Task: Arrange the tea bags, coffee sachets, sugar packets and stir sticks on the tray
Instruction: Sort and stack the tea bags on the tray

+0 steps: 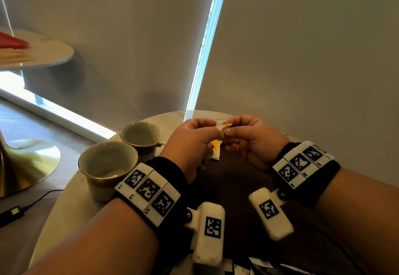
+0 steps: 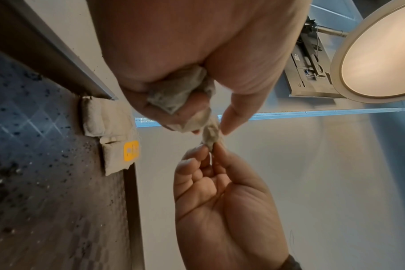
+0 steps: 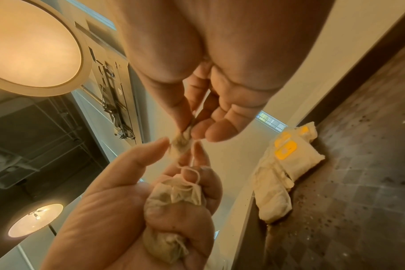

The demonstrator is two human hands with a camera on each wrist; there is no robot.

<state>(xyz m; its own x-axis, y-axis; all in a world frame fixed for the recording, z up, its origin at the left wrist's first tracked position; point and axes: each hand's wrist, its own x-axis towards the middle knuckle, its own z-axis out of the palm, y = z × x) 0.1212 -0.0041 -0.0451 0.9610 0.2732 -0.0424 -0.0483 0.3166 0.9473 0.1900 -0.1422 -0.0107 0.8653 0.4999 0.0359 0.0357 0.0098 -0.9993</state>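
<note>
Pale round desk [image 1: 71, 190] against drawn blinds, dark tray [image 1: 233, 179] at its centre, two empty cups [image 1: 108, 162] at 9 o'clock of the tray. Left hand [image 1: 190, 143] curls round a bunch of tea bags [image 3: 173, 193]; right hand [image 1: 250, 138] pinches one bag's tip [image 2: 210, 136] between thumb and fingertips, both raised above the tray. More tea bags [image 2: 113, 135] with yellow tags lie at the tray's 12 o'clock edge. Step in hand, likely: separating one bag. Next: free its string, then lay it beside those.
</note>
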